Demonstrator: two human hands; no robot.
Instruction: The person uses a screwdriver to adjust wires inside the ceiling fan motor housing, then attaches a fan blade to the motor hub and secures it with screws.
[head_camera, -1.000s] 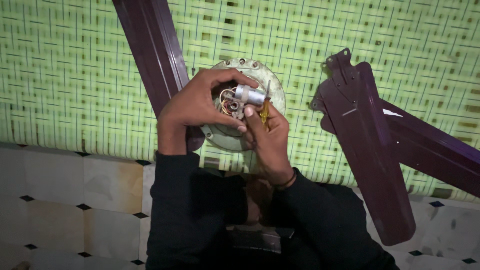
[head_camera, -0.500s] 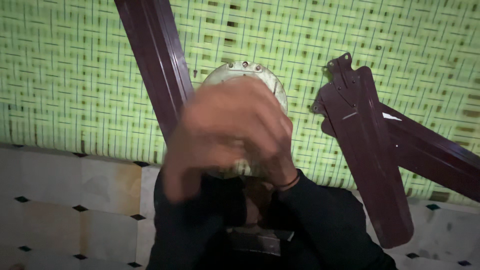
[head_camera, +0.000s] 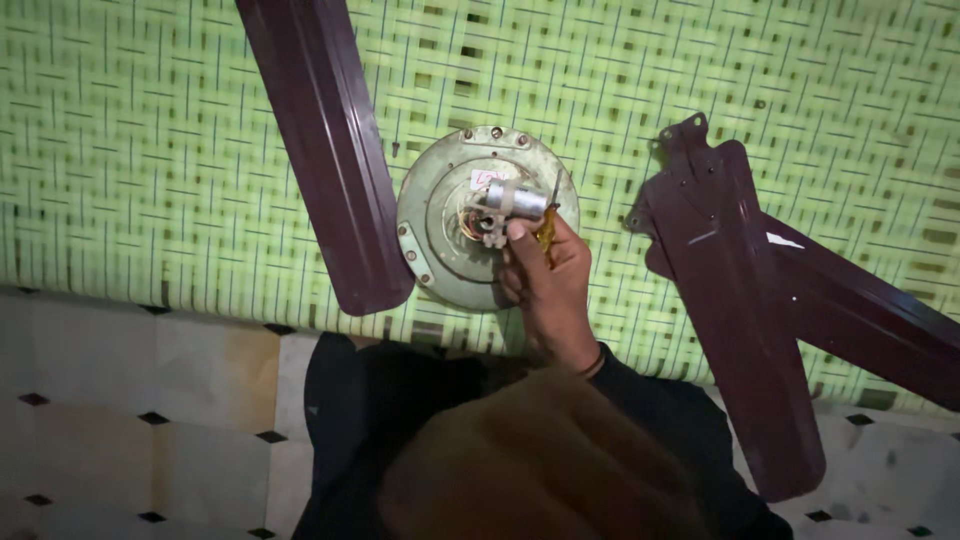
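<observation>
The right hand (head_camera: 548, 280) rests on the round green fan motor housing (head_camera: 440, 250), its fingers closed around a yellow-handled screwdriver (head_camera: 547, 232) beside a small silver cylinder (head_camera: 515, 198) at the hub. The housing lies on a green woven mat (head_camera: 150, 150), between one dark maroon fan blade (head_camera: 320, 150) and two more blades (head_camera: 740, 330) to the right. The left hand (head_camera: 540, 470) is a brown blur low in view, perhaps raised toward the camera; its grip cannot be told.
</observation>
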